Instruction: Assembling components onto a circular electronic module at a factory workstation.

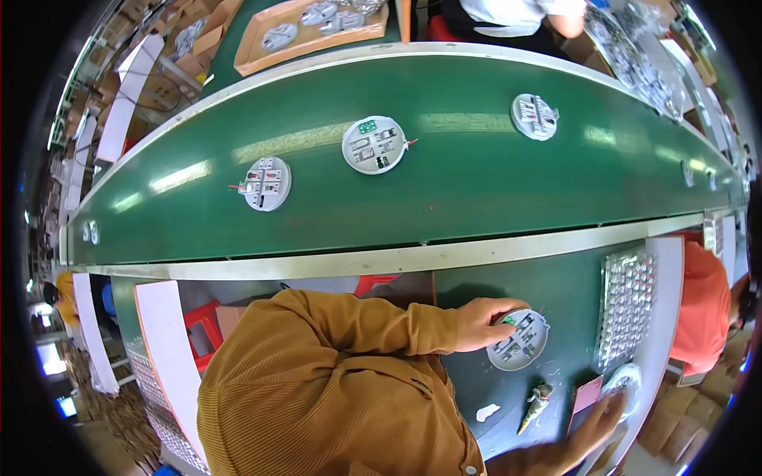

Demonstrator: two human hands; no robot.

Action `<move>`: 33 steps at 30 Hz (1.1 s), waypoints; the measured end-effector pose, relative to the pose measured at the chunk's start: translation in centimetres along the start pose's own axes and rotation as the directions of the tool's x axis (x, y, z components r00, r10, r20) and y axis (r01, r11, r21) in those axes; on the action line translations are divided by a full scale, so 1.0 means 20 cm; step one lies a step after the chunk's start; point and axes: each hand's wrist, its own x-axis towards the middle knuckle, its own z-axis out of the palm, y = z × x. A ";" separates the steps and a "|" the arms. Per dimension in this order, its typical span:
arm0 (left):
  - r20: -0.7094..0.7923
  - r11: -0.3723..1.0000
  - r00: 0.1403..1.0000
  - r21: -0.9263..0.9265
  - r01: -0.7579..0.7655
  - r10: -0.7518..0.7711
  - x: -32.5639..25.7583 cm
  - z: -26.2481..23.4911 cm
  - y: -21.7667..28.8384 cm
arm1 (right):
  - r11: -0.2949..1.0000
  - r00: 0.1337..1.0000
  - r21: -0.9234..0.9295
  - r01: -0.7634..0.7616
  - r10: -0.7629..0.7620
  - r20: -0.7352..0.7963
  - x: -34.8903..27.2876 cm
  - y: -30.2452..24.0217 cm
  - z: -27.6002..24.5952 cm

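Note:
My left hand (481, 323) grips the rim of a round white plastic housing (517, 358), which lies face up on the green bench (468, 278). Inside the housing are small dark and metallic parts, with a bit of green board near my fingers. Over by the bench's right edge, my right hand (601, 424) is at a round, pale, shiny coil or dish (627, 382); motion blurs the fingers, so their hold is unclear. Between the hands lies a short tapered tool (536, 406) with a yellowish tip. A small white scrap (487, 412) is beside it.
A dark red flat block (586, 394) stands near my right hand. Behind it is a clear tray of small parts (626, 305). Across the front runs a green conveyor (444, 198) carrying several round housings (374, 145). Co-workers sit opposite (508, 16) and at right (700, 305).

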 end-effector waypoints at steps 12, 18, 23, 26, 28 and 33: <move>-0.087 0.994 0.991 0.059 -0.094 0.099 -0.24 -0.22 0.06 | 0.721 0.707 -0.128 0.681 -0.602 0.372 1.27 -1.58 1.82; -0.117 0.997 0.992 0.071 -0.037 0.045 -0.18 -0.26 0.09 | 0.740 0.707 -0.106 0.665 -0.577 0.409 1.11 -1.73 1.81; -0.125 0.972 0.965 0.069 -0.223 0.230 -0.12 -0.18 0.03 | 0.743 0.736 -0.144 0.653 -0.578 0.353 1.18 -1.59 1.68; -0.155 0.995 0.984 0.063 -0.075 0.084 -0.15 -0.21 0.10 | 0.716 0.690 -0.044 0.697 -0.653 0.314 1.01 -1.43 1.42; -0.141 0.998 0.989 0.062 -0.027 0.035 -0.13 -0.20 0.09 | 0.708 0.669 0.006 0.706 -0.670 0.323 0.90 -1.26 1.24; -0.137 0.999 0.990 -0.027 0.030 -0.034 -0.06 -0.11 0.08 | 0.830 0.816 -0.164 0.533 -0.454 0.357 0.59 -0.53 0.74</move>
